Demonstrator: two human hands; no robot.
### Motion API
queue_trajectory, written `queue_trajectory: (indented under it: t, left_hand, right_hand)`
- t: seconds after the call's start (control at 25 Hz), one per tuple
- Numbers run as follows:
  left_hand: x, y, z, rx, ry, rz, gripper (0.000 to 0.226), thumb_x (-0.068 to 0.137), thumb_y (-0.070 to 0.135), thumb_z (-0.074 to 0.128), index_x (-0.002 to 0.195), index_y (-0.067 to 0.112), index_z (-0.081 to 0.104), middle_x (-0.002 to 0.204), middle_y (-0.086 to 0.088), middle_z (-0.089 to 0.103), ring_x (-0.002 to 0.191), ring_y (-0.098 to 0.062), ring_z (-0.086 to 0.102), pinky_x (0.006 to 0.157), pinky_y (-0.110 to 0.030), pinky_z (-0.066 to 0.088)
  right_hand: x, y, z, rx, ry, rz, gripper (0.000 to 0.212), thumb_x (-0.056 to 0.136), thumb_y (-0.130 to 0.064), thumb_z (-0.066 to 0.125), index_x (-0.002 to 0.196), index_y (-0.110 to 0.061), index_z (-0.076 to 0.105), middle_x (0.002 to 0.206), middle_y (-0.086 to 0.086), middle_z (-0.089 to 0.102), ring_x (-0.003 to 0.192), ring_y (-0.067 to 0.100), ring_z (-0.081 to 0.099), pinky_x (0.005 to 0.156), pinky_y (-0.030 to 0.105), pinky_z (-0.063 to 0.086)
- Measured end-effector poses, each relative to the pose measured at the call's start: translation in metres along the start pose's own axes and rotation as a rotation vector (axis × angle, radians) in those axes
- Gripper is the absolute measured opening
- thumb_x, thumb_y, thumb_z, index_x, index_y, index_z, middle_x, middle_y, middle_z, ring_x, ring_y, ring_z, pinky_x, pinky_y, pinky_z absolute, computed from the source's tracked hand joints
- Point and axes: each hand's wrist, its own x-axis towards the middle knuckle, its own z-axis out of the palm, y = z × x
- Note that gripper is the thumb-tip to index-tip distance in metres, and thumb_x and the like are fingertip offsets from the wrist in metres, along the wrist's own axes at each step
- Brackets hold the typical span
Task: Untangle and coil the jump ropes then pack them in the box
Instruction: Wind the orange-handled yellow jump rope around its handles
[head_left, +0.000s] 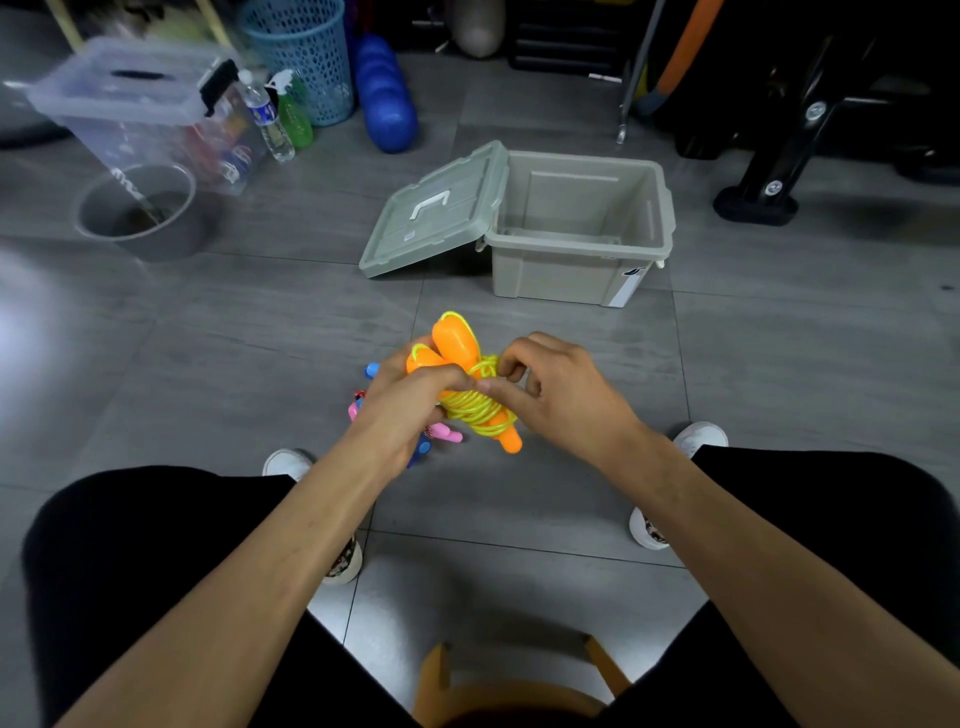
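An orange-handled jump rope (457, 343) with a yellow-green cord (475, 408) is bunched into a coil in front of me, above the floor. My left hand (410, 400) grips the coil and the handles from the left. My right hand (550, 387) pinches a strand of the yellow-green cord on the right side of the bundle. On the floor under my left hand lie more ropes with pink (447, 434) and blue (371, 370) handles, mostly hidden. The grey box (576, 260) stands open farther ahead, its lid (431, 213) leaning against its left side; its inside looks bare.
A clear lidded bin (140, 104), a grey bucket (140, 210), bottles (267, 117) and a blue basket (306, 52) stand at the far left. Black exercise equipment (769, 171) fills the far right. My knees and shoes flank a wooden stool (498, 686) below.
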Motion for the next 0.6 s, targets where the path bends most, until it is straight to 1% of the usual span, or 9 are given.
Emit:
queue_trajectory:
  t: [0.04,0.12,0.16,0.2,0.24,0.28,0.4,0.48,0.6]
  left_hand:
    - [0.000,-0.001,0.000,-0.002,-0.004,0.002,0.047,0.052,0.024,0.070,0.097,0.016,0.065,0.099,-0.016,0.069,0.084,-0.033,0.070,0.074,-0.047,0.059]
    - [-0.002,-0.002,-0.001,0.014,0.019,0.016,0.038,0.059,0.029,0.073,0.095,0.017,0.065,0.093,-0.010,0.069,0.073,-0.024,0.070,0.062,-0.033,0.056]
    - [-0.004,-0.003,0.002,0.038,0.047,0.043,0.030,0.066,0.033,0.076,0.090,0.018,0.065,0.086,-0.006,0.069,0.070,-0.019,0.069,0.057,-0.028,0.053]
    - [-0.006,-0.003,0.005,0.058,0.091,0.078,0.022,0.072,0.034,0.077,0.082,0.018,0.064,0.078,-0.003,0.068,0.067,-0.016,0.067,0.055,-0.026,0.050]
    - [-0.007,-0.004,0.008,0.074,0.151,0.106,0.020,0.077,0.032,0.075,0.074,0.018,0.062,0.071,-0.001,0.064,0.064,-0.015,0.064,0.054,-0.025,0.048]
    - [-0.006,-0.005,0.009,0.075,0.217,0.119,0.022,0.079,0.029,0.074,0.067,0.017,0.060,0.065,-0.001,0.060,0.061,-0.017,0.061,0.054,-0.025,0.047]
    - [0.007,-0.007,0.007,0.009,0.349,0.070,0.025,0.073,0.026,0.076,0.060,0.012,0.060,0.059,-0.004,0.056,0.058,-0.022,0.058,0.057,-0.030,0.047]
    - [0.015,-0.009,0.004,-0.032,0.356,0.026,0.024,0.066,0.025,0.077,0.057,0.010,0.061,0.055,-0.004,0.056,0.055,-0.023,0.057,0.057,-0.031,0.046]
    - [0.021,-0.012,0.002,-0.102,0.343,-0.029,0.024,0.066,0.020,0.076,0.059,0.003,0.060,0.049,-0.006,0.056,0.044,-0.022,0.056,0.054,-0.029,0.048]
  right_hand:
    - [0.001,0.001,0.000,-0.017,-0.013,-0.027,0.031,0.088,-0.042,0.059,0.083,-0.012,0.060,0.081,-0.002,0.054,0.060,0.002,0.046,0.059,0.030,0.046]
    - [0.000,-0.003,0.005,-0.132,-0.023,-0.062,0.031,0.090,-0.035,0.049,0.083,-0.007,0.058,0.080,0.007,0.056,0.061,0.023,0.053,0.056,0.034,0.045]
    - [-0.002,-0.006,0.008,-0.207,0.008,-0.089,0.030,0.089,-0.032,0.044,0.079,-0.006,0.055,0.077,0.010,0.055,0.059,0.031,0.054,0.051,0.033,0.041]
    - [-0.002,-0.009,0.010,-0.255,0.045,-0.119,0.029,0.087,-0.030,0.041,0.074,-0.007,0.052,0.072,0.012,0.054,0.053,0.035,0.052,0.047,0.030,0.034]
    - [-0.003,-0.012,0.010,-0.267,0.066,-0.136,0.026,0.085,-0.028,0.040,0.069,-0.009,0.047,0.067,0.011,0.051,0.048,0.036,0.049,0.046,0.028,0.029]
    - [-0.002,-0.014,0.009,-0.252,0.068,-0.142,0.024,0.084,-0.028,0.039,0.066,-0.013,0.043,0.063,0.008,0.047,0.046,0.035,0.046,0.047,0.028,0.026]
    - [0.002,-0.015,0.009,-0.124,0.045,-0.157,0.019,0.080,-0.028,0.040,0.064,-0.021,0.033,0.061,-0.005,0.033,0.050,0.024,0.035,0.047,0.030,0.031]
    - [0.000,-0.016,0.012,-0.089,0.039,-0.211,0.020,0.078,-0.025,0.043,0.061,-0.020,0.034,0.058,-0.006,0.034,0.049,0.022,0.033,0.043,0.033,0.037]
    - [-0.007,-0.014,0.012,-0.113,0.035,-0.286,0.026,0.080,-0.023,0.045,0.057,-0.011,0.045,0.055,0.002,0.044,0.047,0.026,0.039,0.042,0.032,0.037]
